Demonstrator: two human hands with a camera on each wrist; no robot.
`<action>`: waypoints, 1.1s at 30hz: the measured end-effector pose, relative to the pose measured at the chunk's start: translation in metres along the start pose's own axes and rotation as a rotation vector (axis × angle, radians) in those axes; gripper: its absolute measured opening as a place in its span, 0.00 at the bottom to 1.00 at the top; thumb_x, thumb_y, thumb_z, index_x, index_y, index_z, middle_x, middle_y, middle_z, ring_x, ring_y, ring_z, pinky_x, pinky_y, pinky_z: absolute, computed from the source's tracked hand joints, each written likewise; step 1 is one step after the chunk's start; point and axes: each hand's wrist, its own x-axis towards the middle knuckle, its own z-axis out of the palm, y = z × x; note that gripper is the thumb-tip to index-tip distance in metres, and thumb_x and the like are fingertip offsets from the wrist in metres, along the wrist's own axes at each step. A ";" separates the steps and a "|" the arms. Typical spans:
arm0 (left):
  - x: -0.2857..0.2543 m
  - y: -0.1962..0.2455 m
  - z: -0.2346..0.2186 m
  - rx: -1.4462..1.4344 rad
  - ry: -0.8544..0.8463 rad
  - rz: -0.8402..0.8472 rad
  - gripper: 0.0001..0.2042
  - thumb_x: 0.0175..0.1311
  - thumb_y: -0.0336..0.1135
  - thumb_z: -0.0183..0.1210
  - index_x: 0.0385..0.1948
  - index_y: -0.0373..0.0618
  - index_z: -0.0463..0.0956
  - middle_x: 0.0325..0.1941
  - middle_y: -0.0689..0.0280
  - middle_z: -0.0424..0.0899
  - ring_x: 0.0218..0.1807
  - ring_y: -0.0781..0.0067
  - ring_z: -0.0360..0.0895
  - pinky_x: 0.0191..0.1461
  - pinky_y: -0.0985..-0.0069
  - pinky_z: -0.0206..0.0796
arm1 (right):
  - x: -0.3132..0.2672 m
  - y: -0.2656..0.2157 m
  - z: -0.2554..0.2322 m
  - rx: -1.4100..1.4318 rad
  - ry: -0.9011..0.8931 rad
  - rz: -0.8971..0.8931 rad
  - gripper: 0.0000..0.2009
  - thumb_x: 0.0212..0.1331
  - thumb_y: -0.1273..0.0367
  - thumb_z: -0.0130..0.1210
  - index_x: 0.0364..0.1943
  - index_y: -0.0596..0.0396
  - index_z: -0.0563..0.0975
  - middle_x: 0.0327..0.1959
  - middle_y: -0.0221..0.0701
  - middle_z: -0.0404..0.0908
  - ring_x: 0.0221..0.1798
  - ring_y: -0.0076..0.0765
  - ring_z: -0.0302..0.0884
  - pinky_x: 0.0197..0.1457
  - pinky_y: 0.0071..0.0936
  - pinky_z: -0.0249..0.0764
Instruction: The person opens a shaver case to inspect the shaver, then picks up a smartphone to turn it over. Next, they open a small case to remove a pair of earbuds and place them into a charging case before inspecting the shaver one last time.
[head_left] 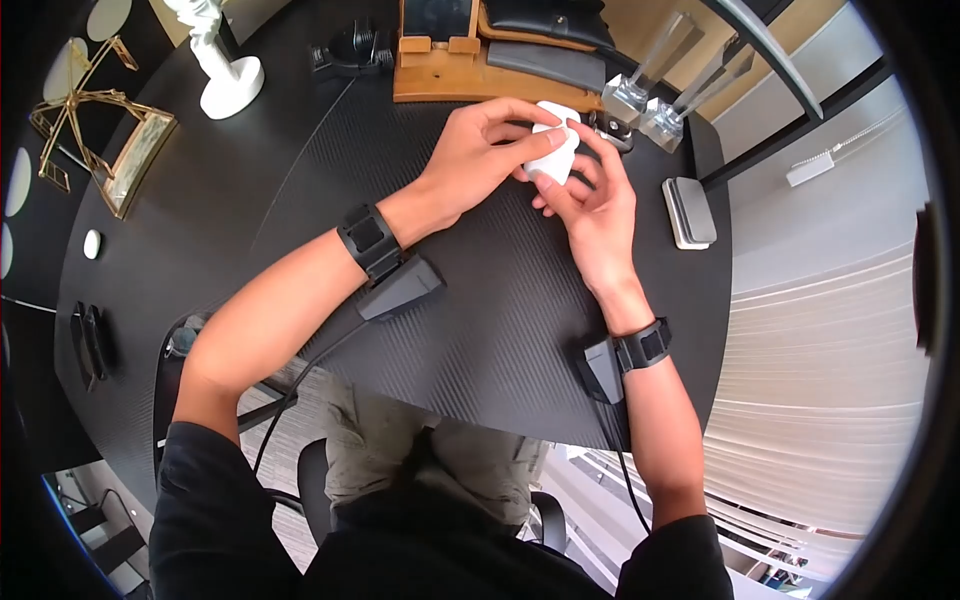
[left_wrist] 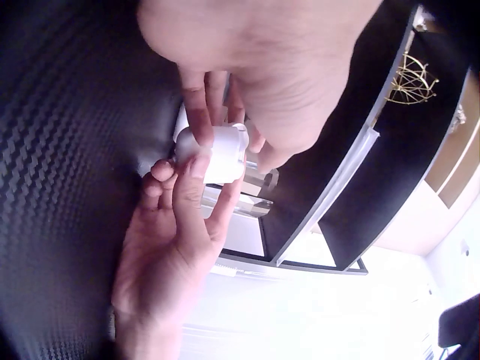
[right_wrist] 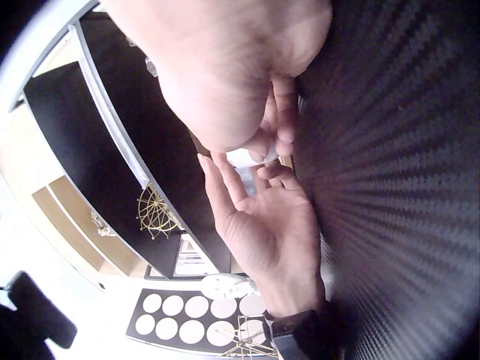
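Note:
Both hands hold a small white rounded object (head_left: 553,160) above the far part of the desk. Its smooth body has a notched outline; its exact kind cannot be told. My left hand (head_left: 490,155) pinches it from the left, thumb across its face. From the right, my right hand (head_left: 603,215) grips its lower end and side between thumb and fingers. In the left wrist view, the white object (left_wrist: 225,154) shows a rounded, stepped side between the two hands. The right wrist view shows only a sliver of the white object (right_wrist: 244,157), mostly hidden behind fingers.
A wooden stand (head_left: 440,85) with dark wallets is at the back, beside clear crystal pieces (head_left: 665,120). A white figurine (head_left: 232,88) and gold ornament (head_left: 130,165) stand left. A grey-and-white block (head_left: 688,212) lies right. Cables run from both wrist cameras.

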 end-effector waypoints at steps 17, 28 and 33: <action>0.002 -0.008 -0.003 0.233 -0.003 0.149 0.12 0.67 0.35 0.67 0.46 0.38 0.84 0.57 0.63 0.82 0.50 0.76 0.81 0.40 0.82 0.73 | 0.000 0.000 -0.001 -0.066 -0.045 -0.050 0.30 0.62 0.82 0.61 0.69 0.55 0.68 0.46 0.35 0.82 0.37 0.20 0.82 0.41 0.18 0.79; -0.001 0.003 0.004 0.108 -0.010 0.090 0.16 0.71 0.40 0.63 0.53 0.41 0.77 0.54 0.66 0.83 0.41 0.89 0.77 0.25 0.88 0.61 | 0.000 0.000 0.002 -0.042 -0.026 -0.011 0.30 0.61 0.82 0.62 0.69 0.56 0.67 0.47 0.35 0.82 0.36 0.20 0.82 0.40 0.19 0.80; -0.004 -0.011 0.005 0.205 -0.037 0.226 0.15 0.71 0.38 0.63 0.53 0.40 0.78 0.52 0.66 0.84 0.44 0.86 0.78 0.33 0.85 0.65 | 0.000 0.001 0.001 -0.071 -0.019 -0.046 0.29 0.62 0.82 0.62 0.68 0.58 0.68 0.45 0.35 0.82 0.36 0.20 0.82 0.39 0.18 0.80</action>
